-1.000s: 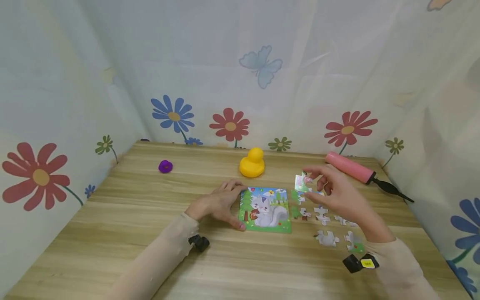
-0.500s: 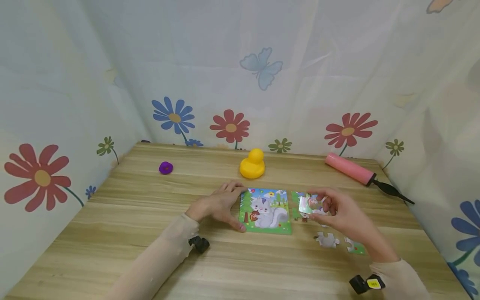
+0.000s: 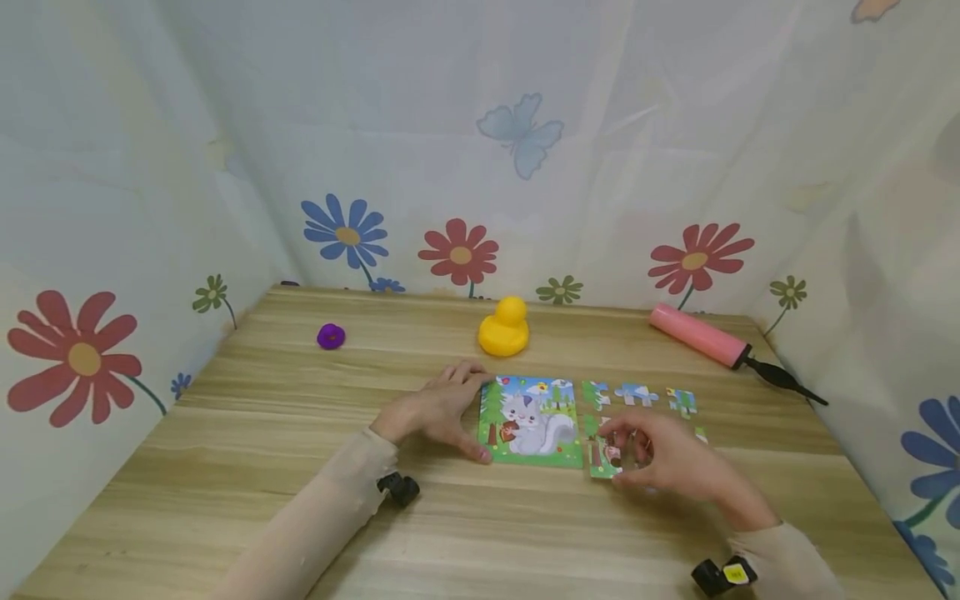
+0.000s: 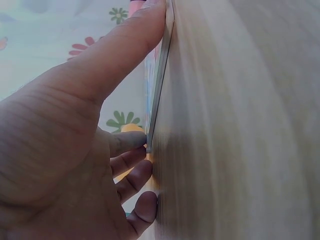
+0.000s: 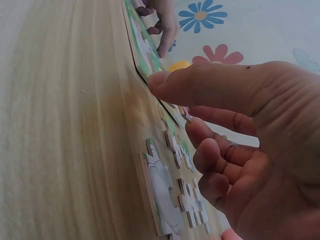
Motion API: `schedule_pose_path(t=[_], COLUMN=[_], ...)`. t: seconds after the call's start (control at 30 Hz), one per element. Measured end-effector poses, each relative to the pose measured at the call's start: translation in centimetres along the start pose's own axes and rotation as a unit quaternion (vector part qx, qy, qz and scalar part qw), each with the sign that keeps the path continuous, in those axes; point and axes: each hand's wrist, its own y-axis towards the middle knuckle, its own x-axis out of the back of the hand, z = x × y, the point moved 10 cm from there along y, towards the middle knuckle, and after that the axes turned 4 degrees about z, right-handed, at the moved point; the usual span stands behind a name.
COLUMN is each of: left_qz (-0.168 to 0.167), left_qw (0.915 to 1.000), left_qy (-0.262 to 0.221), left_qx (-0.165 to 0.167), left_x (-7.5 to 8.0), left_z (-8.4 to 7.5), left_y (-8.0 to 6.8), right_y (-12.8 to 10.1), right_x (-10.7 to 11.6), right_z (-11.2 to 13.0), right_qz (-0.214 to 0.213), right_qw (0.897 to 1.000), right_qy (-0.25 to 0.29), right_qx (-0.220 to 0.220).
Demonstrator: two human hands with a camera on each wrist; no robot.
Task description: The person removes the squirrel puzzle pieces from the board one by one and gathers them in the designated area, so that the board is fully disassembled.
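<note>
Right hand (image 5: 240,135) thumb on puzzle piece (image 5: 172,112) beside assembled puzzle (image 5: 142,50)

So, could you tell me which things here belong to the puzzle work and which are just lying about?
In use:
- squirrel picture card, steadied by left hand
- puzzle piece under right hand
- loose pieces

Lying about:
- yellow duck
- purple toy
- pink pump

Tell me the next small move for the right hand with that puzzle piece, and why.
Probably slide the puzzle piece left and press it flat against the reference card. The right hand holds it low at the card's lower right corner, while the left hand rests on the card's left edge.
</note>
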Motion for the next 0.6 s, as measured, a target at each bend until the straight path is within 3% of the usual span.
schedule_pose_path(t=[0.6], left_qz=[0.001], left_qw=[1.0000], left_qy=[0.000], left_qx=[-0.001], left_x=[0.1], left_z=[-0.3], left_y=[-0.2], right_y=[0.3], right_x=[-1.5], right_z=[-0.7], right_qz=[0.038], right_qw=[0.997], right_qy=[-0.029], right_qx=[-0.054])
